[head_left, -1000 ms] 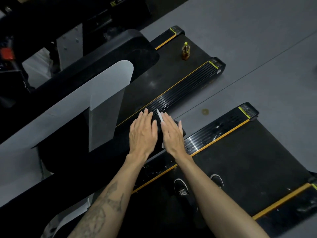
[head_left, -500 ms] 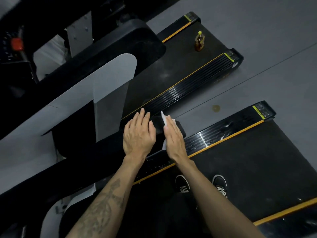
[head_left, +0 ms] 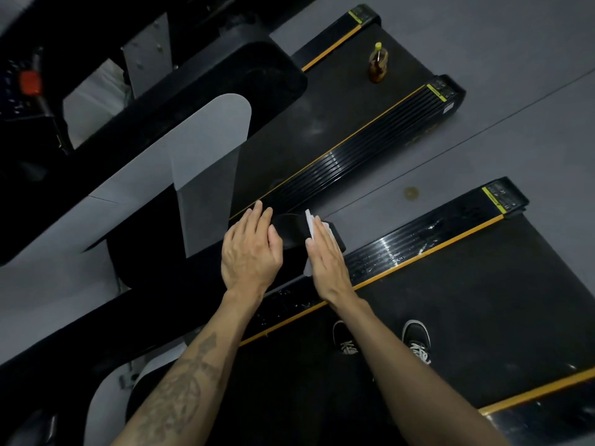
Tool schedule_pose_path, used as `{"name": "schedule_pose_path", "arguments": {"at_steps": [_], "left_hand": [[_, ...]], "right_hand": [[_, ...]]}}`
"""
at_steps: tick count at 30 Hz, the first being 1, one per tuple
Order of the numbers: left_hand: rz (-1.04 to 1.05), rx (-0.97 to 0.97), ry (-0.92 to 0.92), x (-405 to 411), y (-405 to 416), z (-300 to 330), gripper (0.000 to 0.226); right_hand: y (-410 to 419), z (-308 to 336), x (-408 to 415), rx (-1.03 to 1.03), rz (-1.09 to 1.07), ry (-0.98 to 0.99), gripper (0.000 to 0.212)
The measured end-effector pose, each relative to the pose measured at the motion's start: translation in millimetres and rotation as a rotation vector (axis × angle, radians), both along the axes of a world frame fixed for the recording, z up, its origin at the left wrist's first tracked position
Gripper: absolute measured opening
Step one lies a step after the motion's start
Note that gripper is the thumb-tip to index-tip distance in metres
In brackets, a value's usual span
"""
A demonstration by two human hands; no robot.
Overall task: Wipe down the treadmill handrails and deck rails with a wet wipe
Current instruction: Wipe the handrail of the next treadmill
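Since the earlier frame my hands have drawn apart along the handrail [head_left: 291, 228], baring a stretch of its glossy black end between them, and my view has drifted so the far treadmill [head_left: 338, 123] sits higher.

Going big to small: the treadmill I stand on [head_left: 467, 304] has a matte, rubbery belt edged by a ribbed, shiny deck rail [head_left: 402, 249] with a yellow stripe; it shows wet streaks. The handrail is smooth, rounded hard plastic.

My left hand [head_left: 251, 252] lies flat on it, fingers straight, holding nothing. My right hand [head_left: 325, 259] presses the wipe [head_left: 309, 225] against the rail's side with straight fingers. The wipe is thin, white and limp, with one corner sticking up.

The risk I see: on that slick curve, the wipe could bunch or slip out from under my flat palm and drop to the deck rail. A wet rail could also let my bracing hand slide.
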State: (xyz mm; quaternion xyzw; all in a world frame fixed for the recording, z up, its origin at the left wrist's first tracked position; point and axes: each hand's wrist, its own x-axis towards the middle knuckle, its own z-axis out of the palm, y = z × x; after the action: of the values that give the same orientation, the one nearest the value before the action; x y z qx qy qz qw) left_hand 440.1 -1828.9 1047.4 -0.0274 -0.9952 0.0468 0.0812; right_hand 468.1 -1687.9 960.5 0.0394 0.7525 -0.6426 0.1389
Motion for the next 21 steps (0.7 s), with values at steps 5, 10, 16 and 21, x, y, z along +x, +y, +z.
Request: {"name": "schedule_pose_path", "arguments": {"at_steps": [5,10,16,21], "left_hand": [[-0.013,0.002,0.016,1,-1,-1,0.047],[-0.054,-0.008,0.061,0,-6,-7,0.047],[-0.116,-0.047,0.074,1,-8,-10,0.056],[-0.118,-0.061,0.058,1,-10,-11,0.055]], "right_hand": [[-10,12,22,-0.078,-0.046,0.037,0.062],[1,13,-9,-0.031,0.076,0.074,0.058],[3,1,15,-0.050,-0.047,-0.081,0.057],[-3,6,11,-0.073,-0.015,0.000,0.057]]}}
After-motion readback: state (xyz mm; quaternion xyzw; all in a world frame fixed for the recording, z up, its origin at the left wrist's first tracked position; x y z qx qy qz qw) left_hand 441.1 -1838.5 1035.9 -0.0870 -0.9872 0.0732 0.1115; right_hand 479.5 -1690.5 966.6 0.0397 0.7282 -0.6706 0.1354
